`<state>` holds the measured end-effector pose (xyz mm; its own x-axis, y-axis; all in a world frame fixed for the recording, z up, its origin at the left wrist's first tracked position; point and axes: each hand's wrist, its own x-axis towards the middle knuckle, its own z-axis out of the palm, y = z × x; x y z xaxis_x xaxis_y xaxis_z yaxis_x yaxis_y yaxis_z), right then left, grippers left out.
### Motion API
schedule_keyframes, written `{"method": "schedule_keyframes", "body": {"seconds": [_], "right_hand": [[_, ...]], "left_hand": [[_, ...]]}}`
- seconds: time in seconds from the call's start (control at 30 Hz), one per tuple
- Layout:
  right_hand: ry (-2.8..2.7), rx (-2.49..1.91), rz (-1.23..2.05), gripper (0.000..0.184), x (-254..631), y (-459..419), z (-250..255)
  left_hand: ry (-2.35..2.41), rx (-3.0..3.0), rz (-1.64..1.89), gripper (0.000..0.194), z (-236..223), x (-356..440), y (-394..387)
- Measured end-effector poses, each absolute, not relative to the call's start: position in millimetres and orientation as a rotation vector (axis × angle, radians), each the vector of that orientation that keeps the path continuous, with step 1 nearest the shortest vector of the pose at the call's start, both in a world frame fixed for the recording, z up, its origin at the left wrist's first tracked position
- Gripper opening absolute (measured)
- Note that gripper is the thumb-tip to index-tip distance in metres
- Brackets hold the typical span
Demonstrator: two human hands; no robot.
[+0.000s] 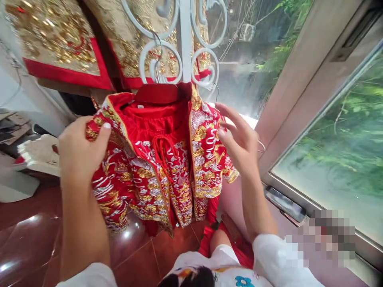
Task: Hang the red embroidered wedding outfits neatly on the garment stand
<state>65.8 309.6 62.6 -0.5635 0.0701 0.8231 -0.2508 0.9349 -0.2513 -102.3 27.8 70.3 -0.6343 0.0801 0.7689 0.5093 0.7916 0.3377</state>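
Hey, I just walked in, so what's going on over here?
A person is handling a red embroidered jacket that hangs in front of a white scrollwork frame. The left hand grips one shoulder; the right hand is at the other, though its hold is hard to tell. The jacket's front is open, showing a red garment inside with a tied cord at its neck.

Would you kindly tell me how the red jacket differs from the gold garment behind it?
The jacket is mainly red with gold and silver decoration, while the gold garment is mainly gold and beige with a red border. The left hand grips the jacket's shoulder, but no hand touches the gold garment. Both combine red with gold decoration.
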Motion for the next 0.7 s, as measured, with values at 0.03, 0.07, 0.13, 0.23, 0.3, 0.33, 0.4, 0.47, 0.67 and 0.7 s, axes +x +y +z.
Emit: {"method": "schedule_keyframes", "body": {"seconds": [0.03, 0.07, 0.13, 0.23, 0.3, 0.33, 0.4, 0.47, 0.67, 0.7], "right_hand": [[-2.136, 0.11, 0.44, 0.053, 49, 317, 64], [-2.141, 0.091, 0.449, 0.055, 29, 323, 63], [-2.142, 0.048, 0.442, 0.062, -10, 330, 60], [-2.093, 0.016, 0.396, 0.075, -49, 331, 53], [-2.074, 0.048, 0.36, 0.073, -56, 331, 52], [-2.075, 0.069, 0.351, 0.068, -56, 331, 54], [-2.09, 0.095, 0.362, 0.056, -51, 333, 59], [-2.105, 0.094, 0.381, 0.051, -45, 333, 61], [-2.023, 0.024, 0.412, 0.056, -37, 309, 31], [-2.011, 0.022, 0.436, 0.057, -37, 305, 25]], "left_hand": [[-2.198, -0.45, -0.684, 0.047, 74, -102, 26], [-2.208, -0.471, -0.686, 0.047, 78, -102, 25], [-2.26, -0.532, -0.706, 0.052, 85, -104, 23], [-2.34, -0.554, -0.669, 0.061, 92, -111, 24], [-2.342, -0.54, -0.603, 0.062, 93, -115, 25], [-2.335, -0.527, -0.575, 0.063, 93, -116, 27], [-2.338, -0.482, -0.545, 0.064, 92, -116, 32], [-2.315, -0.367, -0.564, 0.063, 88, -112, 41], [-1.868, -0.286, -0.781, 0.056, 49, -79, 90], [-1.845, -0.308, -0.777, 0.053, 42, -73, 94]]}}
